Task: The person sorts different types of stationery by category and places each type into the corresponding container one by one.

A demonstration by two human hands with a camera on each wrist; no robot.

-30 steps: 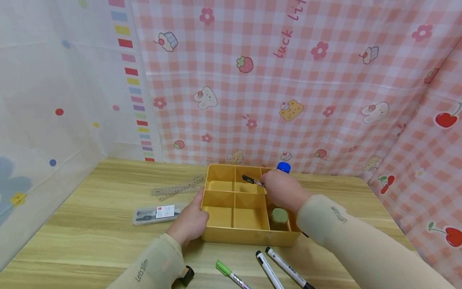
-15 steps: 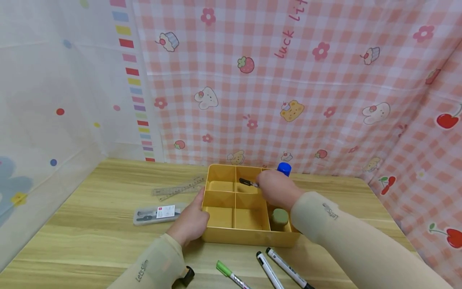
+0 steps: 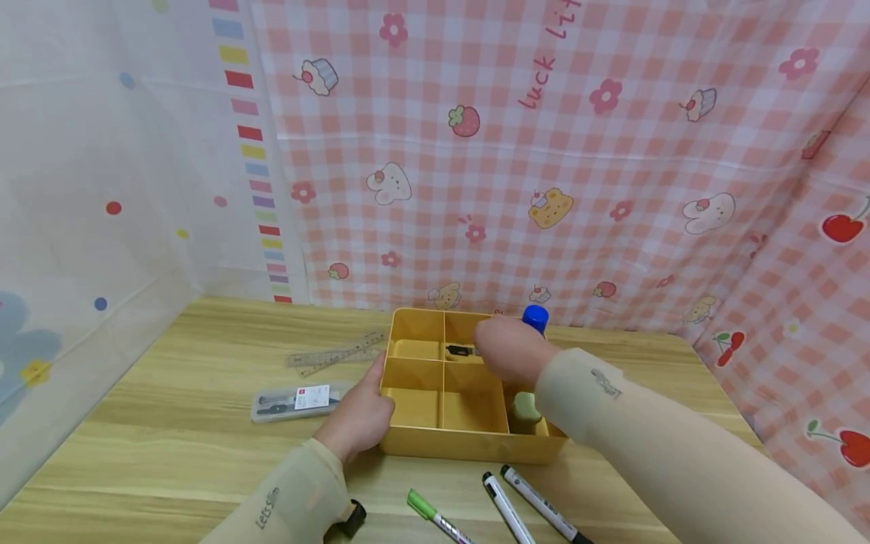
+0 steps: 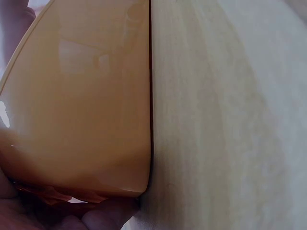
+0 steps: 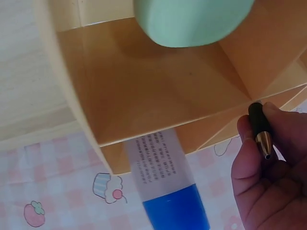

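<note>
My right hand (image 3: 513, 349) pinches a pen above the back middle compartment of a yellow divided storage box (image 3: 472, 447). In the right wrist view the pen (image 5: 259, 125) shows a black grip and metal tip between thumb and fingers; its black clip end reaches over the compartment in the head view. My left hand (image 3: 360, 418) holds the box's left side, with fingers (image 4: 103, 218) against its wall. A light green rounded object (image 5: 192, 21) stands in the front right compartment. Behind my right hand, a clear bottle with a blue cap (image 3: 535, 317) leans in the back right compartment.
In front of the box lie a green-capped marker (image 3: 435, 515) and two black-and-white markers (image 3: 506, 508). To the left are clear rulers (image 3: 333, 355) and a compass set in a clear case (image 3: 295, 403). A dark object (image 3: 353, 519) sits by the left sleeve.
My right hand has moved left and slightly down with the pen, which now lies more level over the back middle compartment. My left hand stays on the box.
</note>
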